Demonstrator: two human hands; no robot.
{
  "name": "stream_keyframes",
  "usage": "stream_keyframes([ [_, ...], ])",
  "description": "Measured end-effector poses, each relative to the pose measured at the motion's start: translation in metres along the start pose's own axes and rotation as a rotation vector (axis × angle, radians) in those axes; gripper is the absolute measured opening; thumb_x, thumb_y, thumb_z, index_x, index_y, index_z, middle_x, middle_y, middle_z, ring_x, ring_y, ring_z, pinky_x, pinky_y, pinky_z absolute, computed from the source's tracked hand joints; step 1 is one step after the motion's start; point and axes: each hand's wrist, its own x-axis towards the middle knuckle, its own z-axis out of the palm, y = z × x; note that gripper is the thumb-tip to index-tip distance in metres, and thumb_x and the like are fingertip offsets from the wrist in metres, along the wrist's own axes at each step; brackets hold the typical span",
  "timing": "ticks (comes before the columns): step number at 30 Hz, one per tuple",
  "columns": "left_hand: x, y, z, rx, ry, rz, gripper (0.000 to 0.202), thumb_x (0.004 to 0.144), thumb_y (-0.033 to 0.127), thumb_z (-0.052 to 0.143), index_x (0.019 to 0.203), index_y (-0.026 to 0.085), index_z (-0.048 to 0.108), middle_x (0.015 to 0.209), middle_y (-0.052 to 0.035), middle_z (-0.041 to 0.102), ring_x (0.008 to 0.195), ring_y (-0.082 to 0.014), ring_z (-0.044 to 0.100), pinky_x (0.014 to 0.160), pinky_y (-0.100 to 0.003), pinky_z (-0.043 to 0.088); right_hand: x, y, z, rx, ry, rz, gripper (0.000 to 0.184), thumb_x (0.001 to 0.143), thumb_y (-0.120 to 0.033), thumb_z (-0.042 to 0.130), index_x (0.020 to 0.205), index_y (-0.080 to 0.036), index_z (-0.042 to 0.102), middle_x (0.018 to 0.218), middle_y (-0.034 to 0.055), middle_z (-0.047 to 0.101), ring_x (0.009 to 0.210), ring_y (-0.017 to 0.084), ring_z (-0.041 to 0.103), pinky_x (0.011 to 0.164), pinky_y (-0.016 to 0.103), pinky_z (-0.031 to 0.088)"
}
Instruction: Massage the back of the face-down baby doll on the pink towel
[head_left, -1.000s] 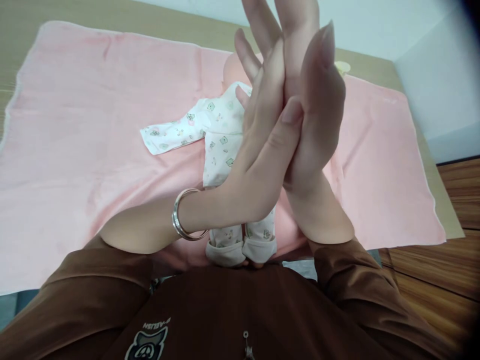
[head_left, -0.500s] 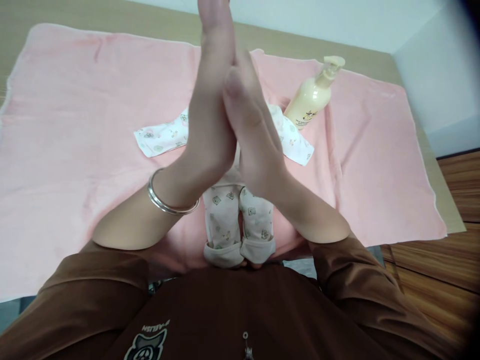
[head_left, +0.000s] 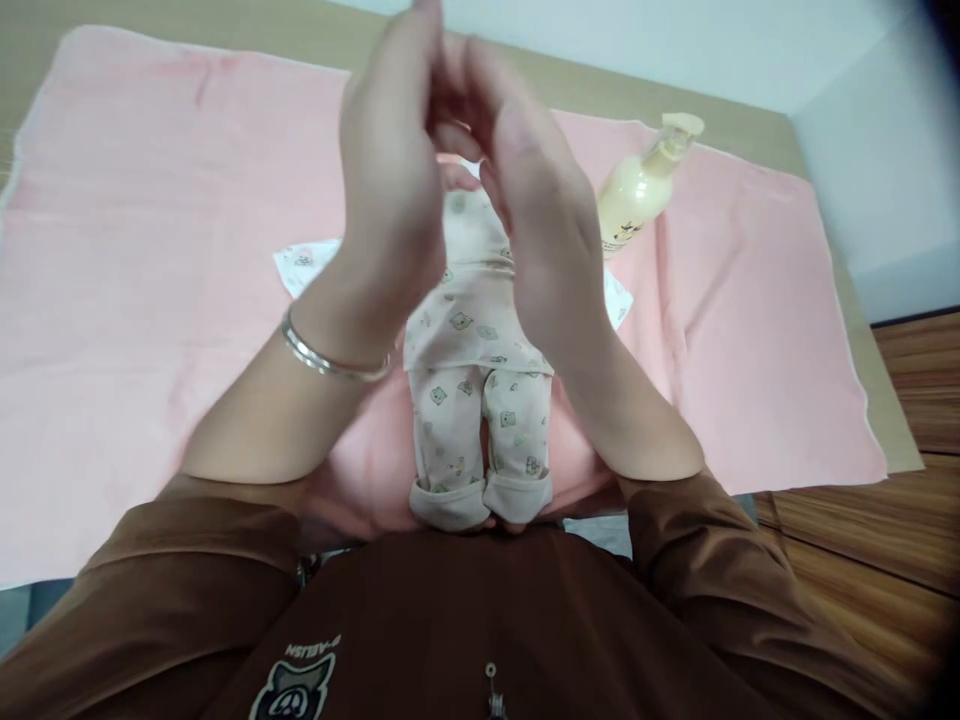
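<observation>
- You work at a light wood worktop [head_left: 225, 20] that runs across the top of the frame and down the right side, with a pale wall [head_left: 877, 170] at the upper right and a plank wood floor [head_left: 862, 540] at the lower right.
- A large pink towel [head_left: 150, 300] covers most of the worktop, spread from the left edge of the frame to near the right end.
- A baby doll [head_left: 472, 340] lies on its back at the centre of the towel, legs toward you and feet at the bottom centre, close to your body. Its printed pale sleepsuit [head_left: 461, 325] has folded cuffs [head_left: 450, 505] at the feet. Your hands hide the doll's head.
- Scraps of white printed cloth [head_left: 304, 265] show on either side of the doll, just beyond your forearms.
- A cream pump bottle [head_left: 637, 190] lies tilted on the towel at the upper right of the doll, its pump head [head_left: 682, 125] pointing away from you.
- Your left hand [head_left: 382, 170] and right hand [head_left: 532, 210] are raised over the doll's upper body, cupped toward each other, with fingers meeting at the top and palms apart. They hold nothing you can see, and you cannot tell whether they touch the doll.
- A silver bangle [head_left: 330, 362] circles your left wrist, and brown sleeves [head_left: 172, 560] cover your forearms up to the wrists' lower end.
</observation>
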Motion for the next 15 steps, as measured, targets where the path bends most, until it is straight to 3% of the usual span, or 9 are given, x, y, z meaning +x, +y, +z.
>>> stream_keyframes([
  [2,0.029,-0.030,-0.023,0.129,0.127,-0.144,0.036,0.105,0.020,0.025,0.088,0.016,0.057,0.091,-0.0028,0.053,0.083,-0.0135,0.057,0.071,-0.027,0.051,-0.001,0.012,0.001,0.110,-0.133,-0.123,0.038,0.101,-0.039,0.035,0.127,-0.014,0.047,0.137,0.0024,0.047,0.136,0.015,0.038,0.117,0.029,0.037],
  [4,0.049,-0.062,-0.040,0.273,0.209,-0.247,0.028,0.103,0.016,0.027,0.096,0.021,0.053,0.097,-0.0018,0.054,0.083,-0.0139,0.055,0.074,-0.031,0.049,0.003,0.029,-0.001,0.082,-0.123,-0.146,0.028,0.100,-0.031,0.036,0.122,-0.019,0.048,0.129,0.0021,0.052,0.130,0.013,0.045,0.114,0.028,0.040],
  [5,0.055,-0.078,-0.046,0.370,0.275,-0.292,0.029,0.098,0.004,0.026,0.092,0.020,0.050,0.094,-0.0007,0.054,0.079,-0.0126,0.052,0.073,-0.032,0.047,0.006,0.039,-0.002,-0.006,-0.078,-0.152,0.025,0.099,-0.026,0.037,0.121,-0.022,0.049,0.127,0.0008,0.053,0.127,0.011,0.048,0.113,0.026,0.041],
  [7,0.055,-0.104,-0.049,0.566,0.186,-0.164,0.023,0.090,-0.003,0.038,0.085,0.017,0.049,0.087,-0.0002,0.052,0.080,-0.0104,0.049,0.078,-0.030,0.045,0.013,0.060,-0.004,-0.282,0.008,-0.172,0.028,0.095,-0.020,0.038,0.120,-0.023,0.050,0.129,0.0005,0.054,0.126,0.010,0.047,0.114,0.024,0.037],
  [9,0.046,-0.120,-0.045,0.635,0.144,-0.093,0.022,0.087,-0.002,0.044,0.077,0.016,0.049,0.079,0.0004,0.052,0.080,-0.0098,0.048,0.080,-0.029,0.044,0.020,0.082,-0.007,-0.542,-0.006,-0.169,0.034,0.093,-0.017,0.036,0.124,-0.020,0.051,0.133,0.0021,0.052,0.130,0.011,0.042,0.118,0.025,0.030],
  [12,0.028,-0.126,-0.040,0.698,0.095,0.010,0.023,0.086,0.000,0.044,0.077,0.020,0.052,0.082,0.0011,0.056,0.083,-0.0120,0.051,0.082,-0.031,0.044,0.030,0.109,-0.018,-0.776,-0.075,-0.185,0.038,0.092,-0.016,0.035,0.126,-0.018,0.052,0.139,0.0019,0.048,0.137,0.010,0.033,0.122,0.027,0.021],
  [15,0.016,-0.123,-0.042,0.771,0.041,0.095,0.025,0.084,0.002,0.043,0.081,0.024,0.053,0.085,0.0000,0.059,0.085,-0.0166,0.054,0.082,-0.035,0.045,0.036,0.121,-0.031,-0.868,-0.125,-0.167,0.039,0.097,-0.022,0.033,0.133,-0.016,0.047,0.146,0.0029,0.040,0.140,0.011,0.029,0.123,0.031,0.020],
])
